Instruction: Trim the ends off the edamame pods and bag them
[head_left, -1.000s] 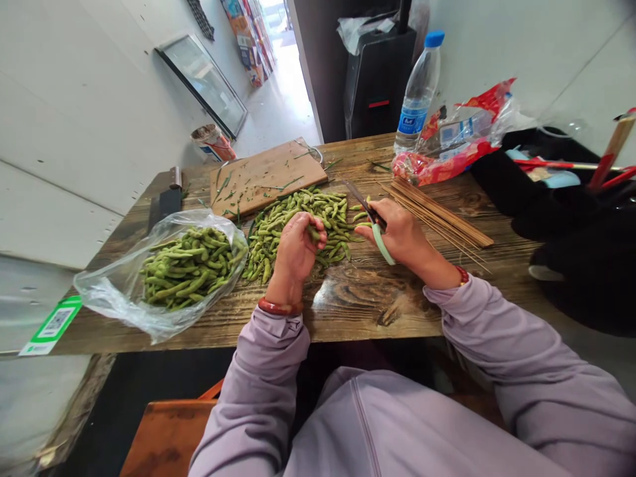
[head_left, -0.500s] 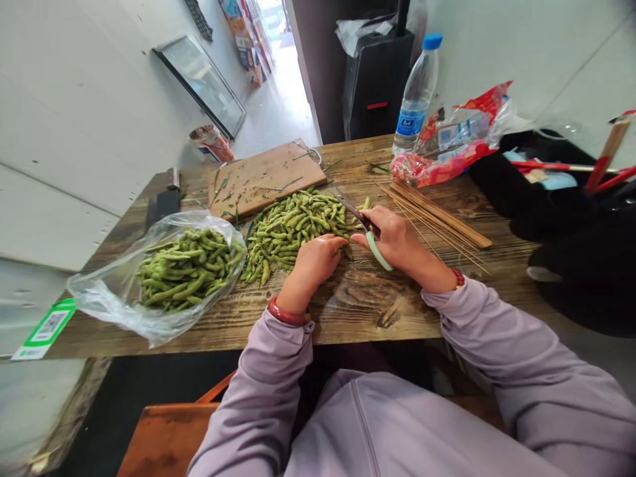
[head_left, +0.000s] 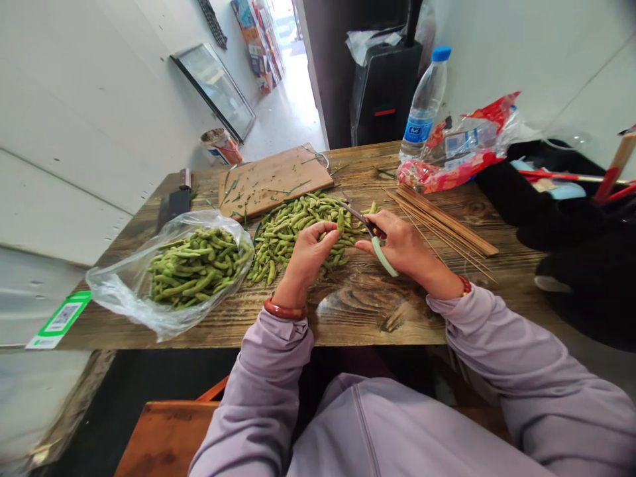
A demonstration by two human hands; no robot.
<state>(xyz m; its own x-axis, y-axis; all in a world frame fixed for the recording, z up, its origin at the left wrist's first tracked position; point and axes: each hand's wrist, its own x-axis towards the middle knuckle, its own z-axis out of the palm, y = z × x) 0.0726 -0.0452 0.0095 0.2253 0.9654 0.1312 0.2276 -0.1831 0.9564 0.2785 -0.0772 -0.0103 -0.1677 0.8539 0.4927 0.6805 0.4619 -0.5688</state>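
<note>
A loose heap of green soybean pods [head_left: 291, 232] lies on the wooden table [head_left: 358, 305]. My left hand [head_left: 308, 255] pinches one pod [head_left: 340, 222] at the heap's near right edge and holds it upright. My right hand [head_left: 405, 248] grips scissors [head_left: 370, 232] with pale green handles; the blades point up and left and meet the held pod. A clear plastic bag [head_left: 173, 271] full of more pods sits to the left of the heap.
A wooden cutting board [head_left: 273, 179] with green scraps lies behind the heap, a cleaver [head_left: 173, 202] to its left. Bamboo skewers [head_left: 442, 222] lie right of my right hand. A water bottle [head_left: 424, 99], a red snack bag [head_left: 457, 152] and a black bag [head_left: 571, 218] stand at the right.
My left hand has picked a pod out of the heap and raised it to the scissor blades. My right hand has shifted slightly with the scissors.
</note>
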